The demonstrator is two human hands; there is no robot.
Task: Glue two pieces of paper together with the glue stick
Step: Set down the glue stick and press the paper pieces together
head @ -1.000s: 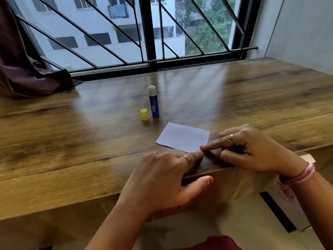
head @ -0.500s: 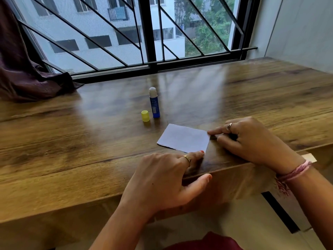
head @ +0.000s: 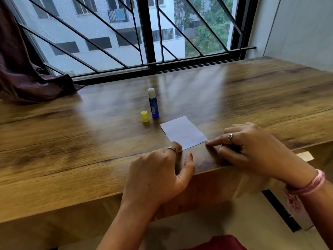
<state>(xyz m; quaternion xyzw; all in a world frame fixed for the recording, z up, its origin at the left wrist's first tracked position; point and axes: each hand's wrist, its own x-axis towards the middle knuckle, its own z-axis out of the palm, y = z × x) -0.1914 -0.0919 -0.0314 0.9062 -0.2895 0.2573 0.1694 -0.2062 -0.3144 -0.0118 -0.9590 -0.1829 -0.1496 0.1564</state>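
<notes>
A small pale square of paper (head: 183, 133) lies flat on the wooden table (head: 72, 141) near its front edge. Only one sheet shows; I cannot tell if a second lies under it. My left hand (head: 160, 175) rests at the table edge, its fingertips on the paper's near-left corner. My right hand (head: 252, 147) is to the right, index fingertip touching the paper's right corner, other fingers curled. The blue glue stick (head: 153, 103) stands upright and uncapped behind the paper. Its yellow cap (head: 144, 116) stands just left of it.
A dark curtain (head: 27, 78) is heaped on the table's far left. A barred window (head: 149, 33) runs along the back, and a pale wall (head: 297, 29) closes the right side. The floor shows below the table's front edge.
The paper has turned on the table, its right corner swinging nearer. My right index finger moved from the paper's right edge to that corner. My left hand stays at the near corner.
</notes>
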